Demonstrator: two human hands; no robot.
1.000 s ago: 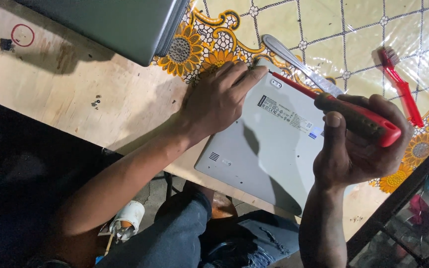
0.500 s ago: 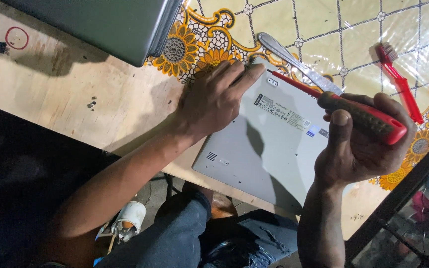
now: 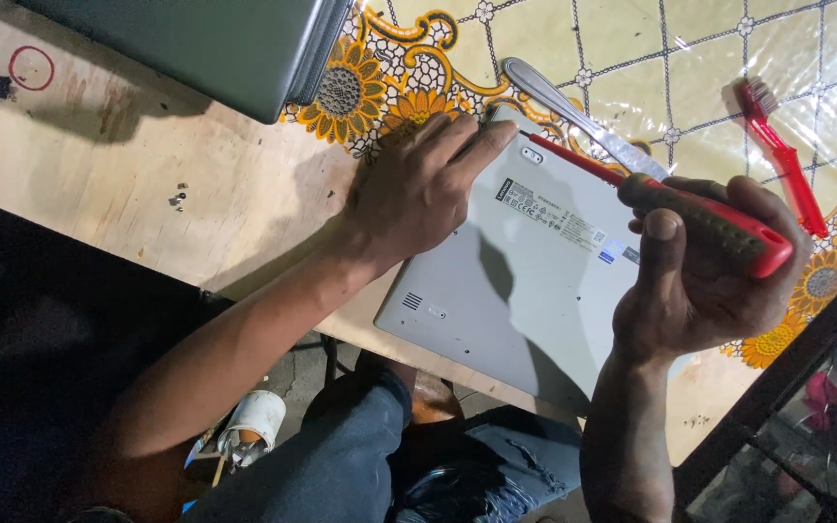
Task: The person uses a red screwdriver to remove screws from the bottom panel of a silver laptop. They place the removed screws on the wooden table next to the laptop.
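A silver laptop [image 3: 525, 281] lies bottom-up on the table, hanging partly over the near edge. My left hand [image 3: 418, 189] rests flat on its far left corner, fingers pressing the case. My right hand [image 3: 704, 276] grips a red-and-black screwdriver [image 3: 709, 218] by the handle. The thin red shaft runs up and left, with its tip at the laptop's far corner, just beside my left fingertips.
A second grey laptop [image 3: 205, 48] lies at the far left on the bare wooden tabletop [image 3: 128, 184]. A sunflower-patterned plastic cloth [image 3: 632, 58] covers the right part. On it lie a metal spoon-like tool [image 3: 573, 111] and a red brush [image 3: 782, 155]. My knees are below the edge.
My right hand has shifted slightly with the screwdriver, whose tip stays at the laptop's far corner. My left hand keeps pressing the same corner.
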